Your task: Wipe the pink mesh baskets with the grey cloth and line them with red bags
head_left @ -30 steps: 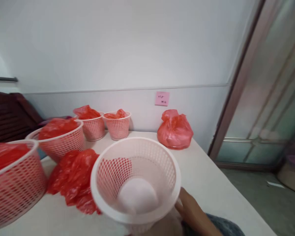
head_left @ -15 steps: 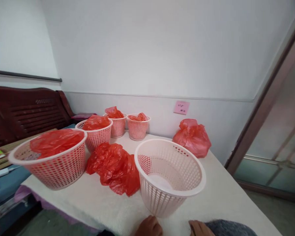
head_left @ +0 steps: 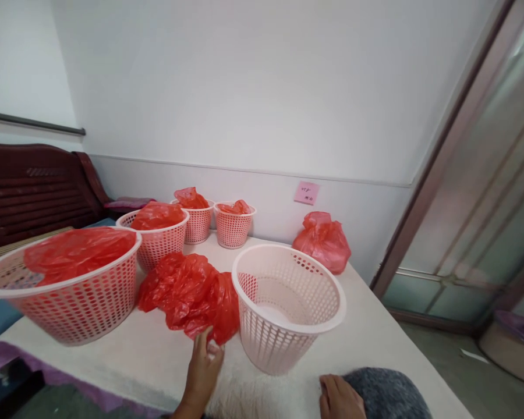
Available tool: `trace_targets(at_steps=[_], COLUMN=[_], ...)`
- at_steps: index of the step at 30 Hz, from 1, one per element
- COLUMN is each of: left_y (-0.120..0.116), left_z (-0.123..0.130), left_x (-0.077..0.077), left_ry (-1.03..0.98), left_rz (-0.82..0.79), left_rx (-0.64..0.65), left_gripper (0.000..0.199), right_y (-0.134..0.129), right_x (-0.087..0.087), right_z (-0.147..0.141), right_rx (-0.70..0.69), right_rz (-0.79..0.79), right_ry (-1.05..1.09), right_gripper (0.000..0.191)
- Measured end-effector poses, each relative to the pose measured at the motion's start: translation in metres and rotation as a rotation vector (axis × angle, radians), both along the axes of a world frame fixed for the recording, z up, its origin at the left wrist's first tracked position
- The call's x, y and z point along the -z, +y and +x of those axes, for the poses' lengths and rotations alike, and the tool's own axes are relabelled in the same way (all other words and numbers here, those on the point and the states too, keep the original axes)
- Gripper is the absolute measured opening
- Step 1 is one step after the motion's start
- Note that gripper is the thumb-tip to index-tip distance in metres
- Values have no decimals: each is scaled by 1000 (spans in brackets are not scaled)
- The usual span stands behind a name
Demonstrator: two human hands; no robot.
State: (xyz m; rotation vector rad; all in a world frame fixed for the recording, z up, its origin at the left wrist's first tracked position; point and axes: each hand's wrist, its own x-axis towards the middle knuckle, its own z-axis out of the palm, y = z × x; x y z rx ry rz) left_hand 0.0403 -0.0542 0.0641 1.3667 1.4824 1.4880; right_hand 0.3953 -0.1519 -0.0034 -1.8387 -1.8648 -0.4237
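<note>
Your left hand (head_left: 207, 364) extends upward and forward from the lower edge of the view, left of centre, with its bare wrist (head_left: 193, 398) slanting in from below. Its fingers (head_left: 199, 344) are bent and loosely parted, the tips pointing away from you. Your right hand (head_left: 340, 398) sits lower and to the right, well apart from the left, its back turned up and its fingers (head_left: 326, 384) curled close together. The bottom edge cuts off your right wrist.

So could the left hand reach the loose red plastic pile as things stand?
Probably yes: the left hand is at the near edge of the red plastic pile, with nothing between them.
</note>
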Motion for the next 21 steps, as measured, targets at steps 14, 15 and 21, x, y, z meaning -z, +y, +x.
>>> trace_targets(at_steps=[14,15,21], left_y=[1,6,-1], left_z=[35,40,60], left_x=[-146,-157,-165], left_ry=[-189,-198,-254], left_rz=[10,5,-32], left_rx=[72,101,255], left_gripper=[46,43,22], right_y=[-41,-50,-91], right_x=[-47,-50,-53], right_z=[-4,0,19], right_rx=[150,206,278], right_rz=[-53,-74,-155], right_ry=[311,316,446], right_gripper=[32,40,34])
